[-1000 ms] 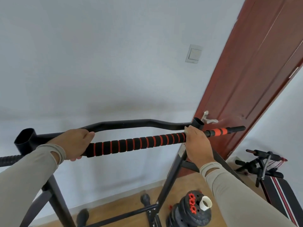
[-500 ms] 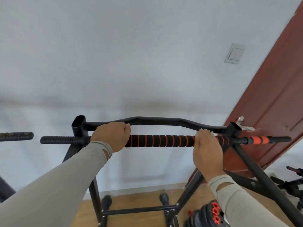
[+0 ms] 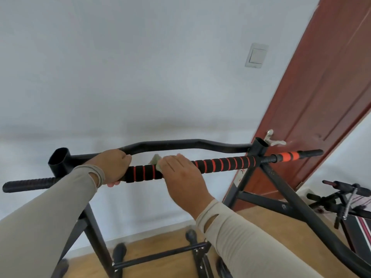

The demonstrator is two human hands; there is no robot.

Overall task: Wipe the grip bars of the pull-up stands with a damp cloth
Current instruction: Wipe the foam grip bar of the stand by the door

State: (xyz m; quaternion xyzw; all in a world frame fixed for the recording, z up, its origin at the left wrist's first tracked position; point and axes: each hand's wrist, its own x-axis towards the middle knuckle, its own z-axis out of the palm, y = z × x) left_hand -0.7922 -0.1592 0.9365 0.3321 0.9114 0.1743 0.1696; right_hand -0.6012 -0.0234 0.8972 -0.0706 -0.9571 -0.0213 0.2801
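The left hand [image 3: 112,165] is gripping the bar [image 3: 216,164] mid-frame; the right hand [image 3: 180,173] is pressing the cloth [image 3: 156,160] around it. Light pressure could let the cloth slip off.

We see pale grey-white wall [image 3: 140,67] filling most of view, soft even light. Light switch [image 3: 256,55] at 2 o'clock. Red-brown door [image 3: 321,109] at 3 o'clock, metal handle [image 3: 271,137] near its edge. Wooden floor [image 3: 160,249] at 6 o'clock, white skirting [image 3: 140,231] above it.
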